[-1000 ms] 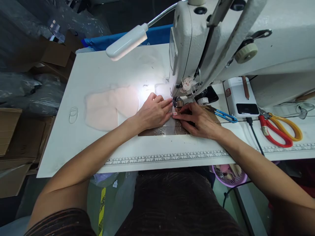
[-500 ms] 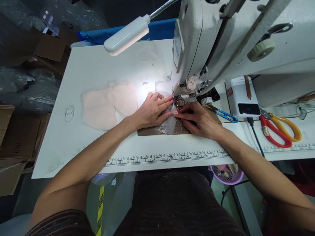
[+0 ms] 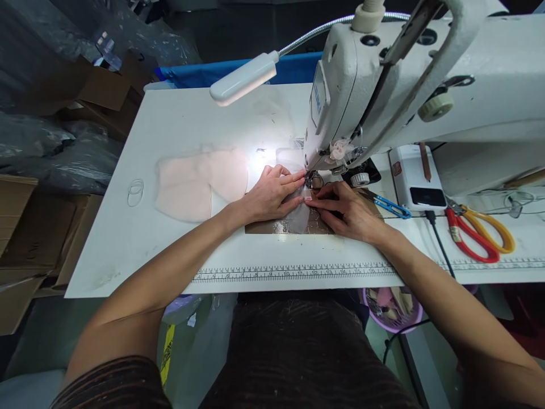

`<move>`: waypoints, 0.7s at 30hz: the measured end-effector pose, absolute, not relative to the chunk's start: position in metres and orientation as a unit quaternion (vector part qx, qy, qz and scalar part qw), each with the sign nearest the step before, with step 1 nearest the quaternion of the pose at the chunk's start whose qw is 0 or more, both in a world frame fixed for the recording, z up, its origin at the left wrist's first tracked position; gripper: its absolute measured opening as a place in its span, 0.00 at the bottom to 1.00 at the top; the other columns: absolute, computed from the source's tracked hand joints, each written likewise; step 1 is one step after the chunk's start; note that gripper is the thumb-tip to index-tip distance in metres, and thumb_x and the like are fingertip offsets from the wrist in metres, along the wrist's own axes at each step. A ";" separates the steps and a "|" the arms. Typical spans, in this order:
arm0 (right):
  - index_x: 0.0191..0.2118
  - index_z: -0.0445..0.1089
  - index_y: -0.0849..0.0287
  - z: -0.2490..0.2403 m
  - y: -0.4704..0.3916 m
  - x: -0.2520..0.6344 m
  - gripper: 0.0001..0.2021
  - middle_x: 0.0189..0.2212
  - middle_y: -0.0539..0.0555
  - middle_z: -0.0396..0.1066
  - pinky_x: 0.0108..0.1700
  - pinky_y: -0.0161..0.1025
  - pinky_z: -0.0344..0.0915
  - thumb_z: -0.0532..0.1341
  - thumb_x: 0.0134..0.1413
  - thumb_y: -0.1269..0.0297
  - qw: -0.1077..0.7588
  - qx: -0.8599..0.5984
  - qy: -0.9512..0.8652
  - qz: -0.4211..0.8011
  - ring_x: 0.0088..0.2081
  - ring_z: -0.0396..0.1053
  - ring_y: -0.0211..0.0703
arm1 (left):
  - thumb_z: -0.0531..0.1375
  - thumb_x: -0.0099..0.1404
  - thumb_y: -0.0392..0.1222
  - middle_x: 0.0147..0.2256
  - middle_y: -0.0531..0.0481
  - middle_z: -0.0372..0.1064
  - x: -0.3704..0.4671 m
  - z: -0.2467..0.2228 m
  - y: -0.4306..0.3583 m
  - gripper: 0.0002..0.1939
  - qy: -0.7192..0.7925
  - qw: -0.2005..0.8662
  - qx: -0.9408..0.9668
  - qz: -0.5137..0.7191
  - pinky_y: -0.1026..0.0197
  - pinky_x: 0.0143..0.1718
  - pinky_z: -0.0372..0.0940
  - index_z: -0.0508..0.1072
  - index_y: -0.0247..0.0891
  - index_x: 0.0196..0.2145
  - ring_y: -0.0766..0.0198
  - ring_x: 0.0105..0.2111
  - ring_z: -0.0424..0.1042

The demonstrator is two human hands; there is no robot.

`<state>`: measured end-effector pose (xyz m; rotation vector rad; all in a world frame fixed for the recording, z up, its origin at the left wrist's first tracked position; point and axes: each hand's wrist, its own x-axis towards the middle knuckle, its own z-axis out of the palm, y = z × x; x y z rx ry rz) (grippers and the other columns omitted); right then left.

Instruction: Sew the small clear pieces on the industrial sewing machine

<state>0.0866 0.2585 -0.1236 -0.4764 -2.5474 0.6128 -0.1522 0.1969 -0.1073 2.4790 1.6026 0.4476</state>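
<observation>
At the needle of a white sewing machine (image 3: pixel 340 96), a piece of sheer white fabric (image 3: pixel 300 220) lies over a brown, shiny bed plate (image 3: pixel 261 228). Flat on this fabric, my left hand (image 3: pixel 272 194) has its fingers stretched toward the presser foot (image 3: pixel 314 180). From the other side, my right hand (image 3: pixel 349 211) pinches the fabric's edge with thumb and forefinger, by a small pale tab (image 3: pixel 308 199). The fingertips of both hands nearly meet just in front of the foot, and they partly hide the fabric there.
Pale pink sheer pieces (image 3: pixel 187 187) and wire-like rings (image 3: pixel 135 193) lie left on the table. A lamp (image 3: pixel 243 78) hangs above. Rightward are blue thread snips (image 3: pixel 392 205), a white device (image 3: pixel 418 176) and red-and-yellow-handled scissors (image 3: pixel 479 233). A purple basket (image 3: pixel 394 325) stands below.
The camera view has shifted, so more of the machine's top shows. Both hands stay nearly in place at the presser foot, and the fabric shows no clear movement.
</observation>
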 end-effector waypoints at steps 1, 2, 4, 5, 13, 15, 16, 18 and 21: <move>0.51 0.77 0.50 -0.124 0.259 0.087 0.15 0.46 0.59 0.68 0.51 0.54 0.70 0.57 0.64 0.66 0.237 -0.174 -0.929 0.224 0.48 0.67 0.53 | 0.52 0.72 0.49 0.63 0.43 0.64 -0.152 -0.107 0.197 0.22 0.536 0.072 0.828 0.146 0.45 0.51 0.56 0.69 0.41 0.59 0.49 0.49 0.63; 0.51 0.77 0.50 -0.124 0.259 0.087 0.15 0.46 0.58 0.68 0.51 0.54 0.70 0.57 0.64 0.66 0.237 -0.174 -0.929 0.225 0.48 0.67 0.53 | 0.52 0.72 0.49 0.63 0.43 0.64 -0.151 -0.107 0.196 0.22 0.535 0.066 0.830 0.143 0.45 0.51 0.56 0.69 0.41 0.59 0.49 0.49 0.63; 0.51 0.77 0.50 -0.124 0.259 0.087 0.15 0.46 0.58 0.68 0.52 0.53 0.69 0.57 0.64 0.66 0.237 -0.170 -0.929 0.226 0.48 0.67 0.52 | 0.52 0.72 0.49 0.63 0.42 0.63 -0.151 -0.107 0.196 0.22 0.533 0.047 0.834 0.137 0.45 0.51 0.56 0.69 0.39 0.58 0.49 0.49 0.63; 0.52 0.77 0.50 -0.124 0.259 0.087 0.15 0.46 0.58 0.68 0.52 0.53 0.69 0.58 0.64 0.66 0.238 -0.167 -0.930 0.225 0.48 0.67 0.52 | 0.52 0.72 0.48 0.62 0.41 0.63 -0.150 -0.107 0.195 0.22 0.532 0.035 0.835 0.134 0.45 0.51 0.56 0.69 0.39 0.58 0.48 0.49 0.63; 0.51 0.78 0.51 -0.125 0.261 0.085 0.14 0.45 0.59 0.68 0.52 0.53 0.68 0.58 0.64 0.67 0.264 -0.152 -0.929 0.210 0.48 0.67 0.53 | 0.50 0.73 0.47 0.58 0.39 0.68 -0.151 -0.111 0.195 0.19 0.508 -0.022 0.848 0.153 0.45 0.48 0.58 0.70 0.36 0.55 0.49 0.47 0.66; 0.50 0.78 0.53 -0.125 0.261 0.085 0.14 0.45 0.60 0.68 0.51 0.53 0.68 0.58 0.64 0.68 0.268 -0.152 -0.928 0.209 0.47 0.67 0.53 | 0.51 0.73 0.47 0.57 0.40 0.69 -0.151 -0.112 0.195 0.19 0.504 -0.026 0.846 0.169 0.44 0.48 0.58 0.70 0.36 0.55 0.50 0.46 0.67; 0.49 0.78 0.53 -0.126 0.261 0.085 0.14 0.44 0.60 0.68 0.52 0.53 0.68 0.58 0.64 0.68 0.268 -0.152 -0.928 0.210 0.47 0.67 0.53 | 0.52 0.73 0.46 0.57 0.41 0.69 -0.151 -0.113 0.195 0.18 0.503 -0.027 0.846 0.177 0.44 0.48 0.58 0.70 0.36 0.54 0.51 0.46 0.67; 0.49 0.78 0.54 -0.126 0.261 0.085 0.14 0.44 0.60 0.68 0.52 0.52 0.68 0.58 0.63 0.69 0.271 -0.152 -0.926 0.213 0.47 0.67 0.53 | 0.53 0.72 0.46 0.57 0.42 0.70 -0.152 -0.114 0.196 0.18 0.501 -0.031 0.844 0.188 0.43 0.49 0.57 0.71 0.38 0.54 0.52 0.45 0.68; 0.49 0.78 0.53 -0.125 0.261 0.085 0.15 0.44 0.59 0.68 0.53 0.53 0.68 0.58 0.63 0.69 0.273 -0.151 -0.925 0.217 0.47 0.67 0.52 | 0.54 0.72 0.46 0.57 0.44 0.71 -0.152 -0.115 0.196 0.16 0.501 -0.036 0.842 0.196 0.41 0.50 0.56 0.72 0.40 0.53 0.52 0.44 0.69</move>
